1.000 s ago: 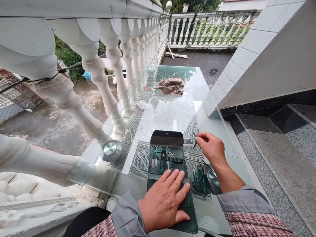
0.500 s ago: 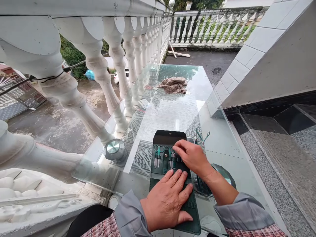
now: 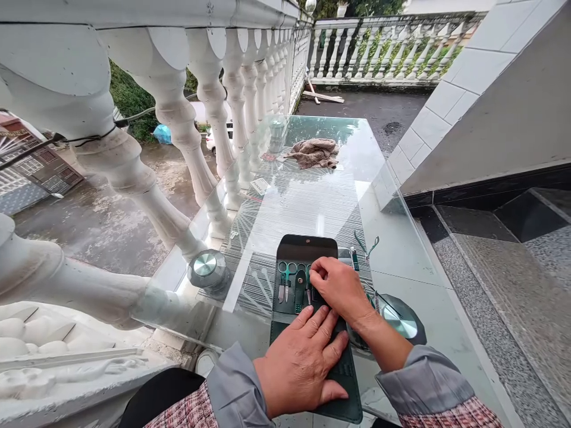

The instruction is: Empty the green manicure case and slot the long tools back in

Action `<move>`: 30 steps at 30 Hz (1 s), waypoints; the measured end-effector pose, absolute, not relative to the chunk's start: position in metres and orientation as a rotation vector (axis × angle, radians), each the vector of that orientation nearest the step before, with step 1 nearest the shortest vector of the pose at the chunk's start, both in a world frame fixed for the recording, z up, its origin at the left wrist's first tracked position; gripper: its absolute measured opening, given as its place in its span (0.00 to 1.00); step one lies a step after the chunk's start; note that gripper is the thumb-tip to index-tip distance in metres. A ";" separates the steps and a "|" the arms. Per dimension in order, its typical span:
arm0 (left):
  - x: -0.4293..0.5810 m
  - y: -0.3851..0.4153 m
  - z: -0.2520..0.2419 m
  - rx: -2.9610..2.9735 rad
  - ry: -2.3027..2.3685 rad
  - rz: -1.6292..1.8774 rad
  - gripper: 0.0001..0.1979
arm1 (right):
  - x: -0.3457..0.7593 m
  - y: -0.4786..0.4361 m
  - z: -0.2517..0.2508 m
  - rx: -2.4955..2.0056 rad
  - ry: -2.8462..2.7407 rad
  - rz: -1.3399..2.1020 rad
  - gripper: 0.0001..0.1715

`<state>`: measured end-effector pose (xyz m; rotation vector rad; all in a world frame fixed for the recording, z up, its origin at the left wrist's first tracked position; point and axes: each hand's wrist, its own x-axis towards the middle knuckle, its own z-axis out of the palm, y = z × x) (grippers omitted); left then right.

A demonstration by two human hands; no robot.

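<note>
A dark green manicure case [image 3: 306, 246] lies open on the glass table [image 3: 312, 202], with scissors [image 3: 286, 274] and other small tools strapped in its upper half. My left hand [image 3: 298, 365] lies flat and open on the case's lower half. My right hand [image 3: 339, 285] is over the tool row, fingers pinched on a small tool in the case that I cannot make out. A green-handled nipper [image 3: 366, 246] lies on the glass just right of the case.
A crumpled brown cloth [image 3: 314, 153] sits at the table's far end. Round metal table fittings [image 3: 206, 268] show at the left and at the right [image 3: 399, 324]. A white balustrade [image 3: 200, 119] runs along the left; a tiled step wall [image 3: 468, 119] rises on the right.
My right hand left the nipper on the glass at the right and moved left onto the case's tool row, closing its fingers there. My left hand stayed flat on the case.
</note>
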<state>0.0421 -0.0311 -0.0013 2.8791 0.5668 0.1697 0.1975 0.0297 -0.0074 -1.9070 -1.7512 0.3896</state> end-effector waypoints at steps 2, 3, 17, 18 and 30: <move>0.041 -0.032 -0.003 2.896 0.563 0.169 0.35 | 0.201 0.032 -0.007 -1.869 -1.609 0.439 0.08; 0.041 -0.032 -0.003 2.902 0.561 0.170 0.35 | 0.203 0.034 -0.006 -1.847 -1.535 0.455 0.08; 0.039 -0.033 -0.002 2.897 0.563 0.152 0.35 | 0.275 0.046 0.001 -1.986 -1.148 0.325 0.13; 0.039 -0.033 -0.002 2.896 0.562 0.150 0.34 | 0.275 0.046 -0.001 -2.012 -1.182 0.338 0.12; 0.039 -0.033 -0.003 2.909 0.557 0.154 0.34 | 0.286 0.049 -0.017 -1.933 -1.219 0.390 0.15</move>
